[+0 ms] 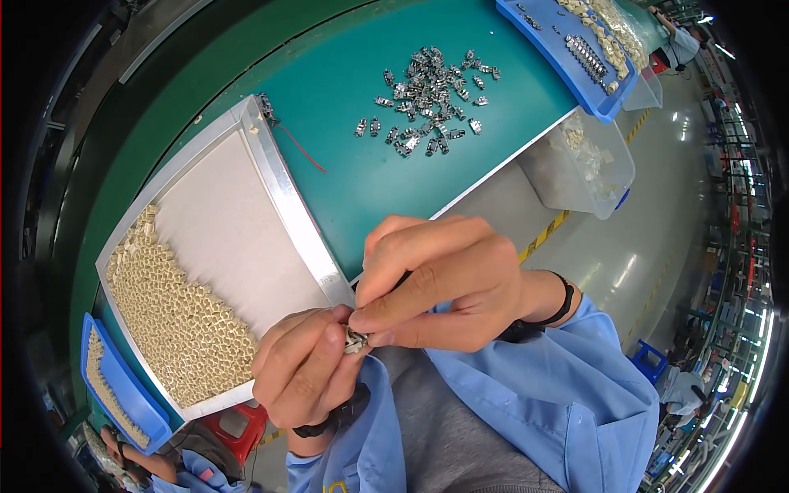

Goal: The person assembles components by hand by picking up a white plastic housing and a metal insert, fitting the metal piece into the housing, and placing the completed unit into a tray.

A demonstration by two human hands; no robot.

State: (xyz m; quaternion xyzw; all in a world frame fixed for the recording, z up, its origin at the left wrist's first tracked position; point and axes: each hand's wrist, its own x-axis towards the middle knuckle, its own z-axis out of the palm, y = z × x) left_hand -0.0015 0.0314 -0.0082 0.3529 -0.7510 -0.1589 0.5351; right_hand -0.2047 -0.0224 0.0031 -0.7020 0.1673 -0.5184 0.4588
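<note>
At the far left, a blue bin [111, 386] filled with small cream pieces sits just beside the outer edge of the metal tray [279, 193]. The metal tray itself is a shallow, silvery rectangle whose near half is packed with rows of small cream plastic parts [177, 316], while its far half shows bare pale floor. A thin red wire [300, 148] lies on the green tabletop [353, 189] just past the tray's far corner.

Below the tray's near corner, the left hand [304, 370] is curled, its thumb and fingertips pinching a small metal part [356, 339]. That part is tiny, silvery with a dark spot, mostly hidden by the fingers, so its shape cannot be made out. The right hand [440, 283] closes over it from the other side, thumb and forefinger pressed against the same piece, so both hands meet at it, in front of the tray's near corner and off the table edge.

Beyond the tray, to its right, a loose heap of small metal clips [427, 99] is scattered on the tabletop. Farther right of the tray, a second blue tray [567, 62] holds more pieces, and a clear plastic box [579, 164] sits below the table edge.
</note>
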